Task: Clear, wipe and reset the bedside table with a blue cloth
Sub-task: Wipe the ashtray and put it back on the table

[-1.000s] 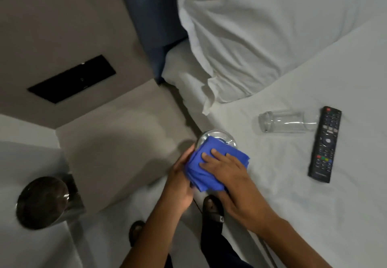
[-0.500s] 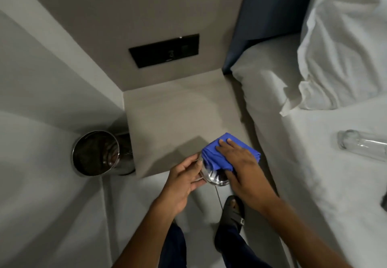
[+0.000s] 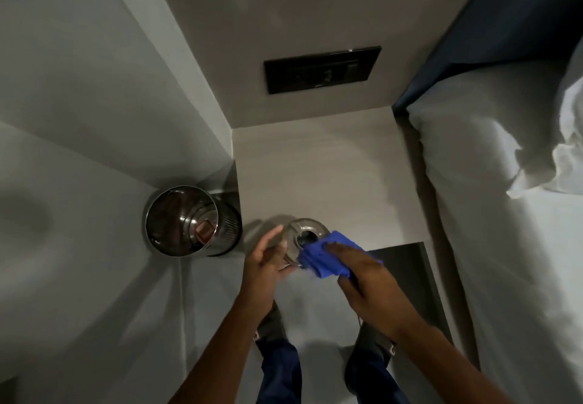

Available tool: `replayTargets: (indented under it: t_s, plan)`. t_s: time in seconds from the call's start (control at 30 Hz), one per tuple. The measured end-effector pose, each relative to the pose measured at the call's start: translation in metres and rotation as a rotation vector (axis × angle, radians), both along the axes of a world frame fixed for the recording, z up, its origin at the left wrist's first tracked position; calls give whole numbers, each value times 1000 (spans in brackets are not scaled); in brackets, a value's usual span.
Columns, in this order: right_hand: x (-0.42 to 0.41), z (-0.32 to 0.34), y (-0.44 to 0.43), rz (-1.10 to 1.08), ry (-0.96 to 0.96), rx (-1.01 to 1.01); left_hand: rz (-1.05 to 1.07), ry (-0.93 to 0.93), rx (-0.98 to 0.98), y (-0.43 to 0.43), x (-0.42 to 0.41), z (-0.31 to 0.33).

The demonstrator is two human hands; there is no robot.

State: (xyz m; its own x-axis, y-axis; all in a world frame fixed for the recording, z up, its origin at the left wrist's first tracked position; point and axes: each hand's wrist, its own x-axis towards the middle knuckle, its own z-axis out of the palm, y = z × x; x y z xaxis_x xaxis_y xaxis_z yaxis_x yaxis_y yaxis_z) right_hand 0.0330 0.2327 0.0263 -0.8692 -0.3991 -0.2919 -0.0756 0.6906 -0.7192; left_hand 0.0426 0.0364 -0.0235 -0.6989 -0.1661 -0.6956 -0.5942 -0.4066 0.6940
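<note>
I hold a clear drinking glass (image 3: 302,233) over the front edge of the grey bedside table (image 3: 318,176), its open mouth turned up toward me. My left hand (image 3: 268,258) grips the glass from the left side, fingers partly spread. My right hand (image 3: 359,274) holds a folded blue cloth (image 3: 325,255) pressed against the glass's right rim. The tabletop itself is bare.
A shiny metal bin (image 3: 189,220) stands on the floor left of the table. A black switch panel (image 3: 321,69) is on the wall above. The bed (image 3: 504,214) with white sheets and a pillow (image 3: 561,163) runs along the right. My feet are below.
The view has swung left from the bed to the bedside table. The glass and cloth have moved with my hands from over the mattress to the table's front edge; the second glass and remote have left view.
</note>
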Motion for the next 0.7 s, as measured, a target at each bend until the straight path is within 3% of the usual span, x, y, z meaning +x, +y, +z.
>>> replayTargets:
  t_s: [0.1, 0.17, 0.3, 0.5, 0.7]
  plan:
    - [-18, -9, -13, -193, -92, -20, -41, 28, -181, -17, -27, -26]
    - [-34, -16, -23, -434, -183, -101, -93, 60, -320, -25, -52, -40]
    - [-56, -25, -36, -871, -454, -468, -123, 127, -454, -41, -108, -61]
    - [-53, -34, -28, -975, -500, -559, -199, 142, -555, -73, -163, -91]
    - [-30, -41, -14, -1085, -539, -559, -549, 77, -967, -89, -183, -112]
